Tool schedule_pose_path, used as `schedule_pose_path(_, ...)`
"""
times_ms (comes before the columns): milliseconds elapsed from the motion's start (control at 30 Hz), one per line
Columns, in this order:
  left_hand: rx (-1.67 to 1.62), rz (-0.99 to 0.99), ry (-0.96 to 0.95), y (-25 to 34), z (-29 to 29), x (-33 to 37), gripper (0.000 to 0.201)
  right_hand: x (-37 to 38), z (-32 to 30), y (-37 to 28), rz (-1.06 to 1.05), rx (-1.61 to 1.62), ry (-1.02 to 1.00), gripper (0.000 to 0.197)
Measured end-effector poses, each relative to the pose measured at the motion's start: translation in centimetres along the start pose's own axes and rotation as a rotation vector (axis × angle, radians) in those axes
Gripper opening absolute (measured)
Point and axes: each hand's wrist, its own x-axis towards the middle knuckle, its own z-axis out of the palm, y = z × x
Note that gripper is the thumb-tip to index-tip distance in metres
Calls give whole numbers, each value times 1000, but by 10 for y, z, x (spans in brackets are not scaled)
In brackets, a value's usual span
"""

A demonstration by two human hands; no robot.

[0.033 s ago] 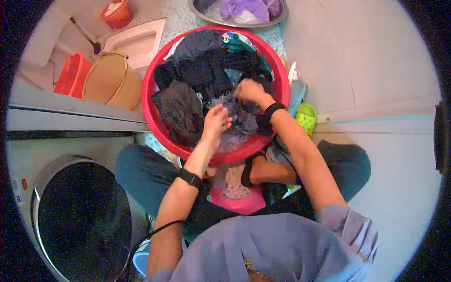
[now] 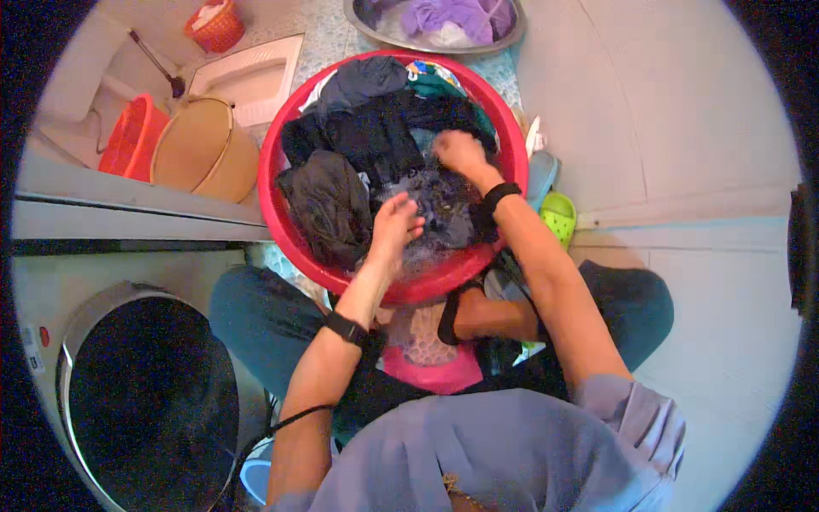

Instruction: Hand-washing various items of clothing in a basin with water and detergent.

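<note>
Round-doored machine (image 2: 149,401): near left, its door dark.
Red tub (image 2: 409,293): on the patterned floor (image 2: 418,328), heaped with dark clothes (image 2: 367,136), water visible among them.
Left hand (image 2: 397,226): fingers loosely spread, nothing visibly held.
Dark wet cloth (image 2: 444,209): in the tub, right of the left hand; now lying flatter, apparently let down into the water.
Right hand (image 2: 461,154): slightly farther out than before; fingers curled, blurred, grip cannot be told.
Squat toilet (image 2: 277,90): beyond the tub, left.
Metal basin (image 2: 452,50): farthest, holding purple cloth (image 2: 456,17).
</note>
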Motion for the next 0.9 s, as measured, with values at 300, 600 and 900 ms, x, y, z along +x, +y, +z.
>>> schedule_pose_path(300,121,-99,-254,-22,26,-12,39,119,32,75,70,213,430,36)
schedule_pose_path(600,227,-69,-152,-51,18,-27,35,150,32,99,87,381,-165,63)
schedule_pose_path(900,329,-51,-476,-60,9,-26,40,69,-2,54,461,627,-241,49)
